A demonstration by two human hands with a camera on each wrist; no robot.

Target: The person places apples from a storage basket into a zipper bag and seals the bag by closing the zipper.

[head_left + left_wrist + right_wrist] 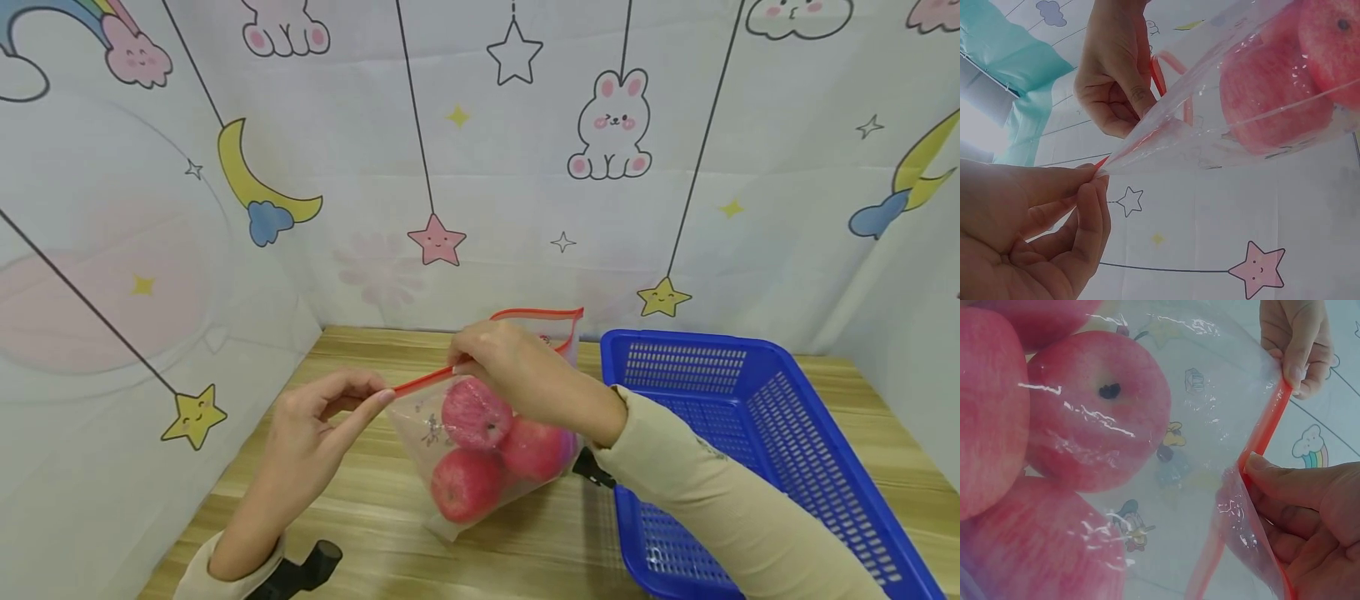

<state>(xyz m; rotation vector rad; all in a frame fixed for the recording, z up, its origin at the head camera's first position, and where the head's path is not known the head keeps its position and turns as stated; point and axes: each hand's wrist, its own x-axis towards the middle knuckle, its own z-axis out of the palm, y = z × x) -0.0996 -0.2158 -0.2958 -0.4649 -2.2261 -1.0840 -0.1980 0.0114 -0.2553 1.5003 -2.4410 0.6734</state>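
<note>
A clear zip bag (412, 425) with a red zip strip holds several red apples (467, 483) and hangs tilted at the middle of the table. My left hand (307, 433) pinches the left corner of its red strip between thumb and fingers. Farther along the same strip, my right hand (502, 358) pinches the edge with thumb and fingertips. Between the two hands the strip is drawn straight, while past the right hand the bag's mouth gapes. In the right wrist view, the apple (1100, 409) shows through the film, and the right thumb (1272, 478) presses on the strip.
A blue plastic basket (697, 337) with slotted walls stands on the right of the wood-grain table (360, 508), under my right forearm. Behind the table hangs a white cloth (510, 183) printed with stars, rabbits and clouds.
</note>
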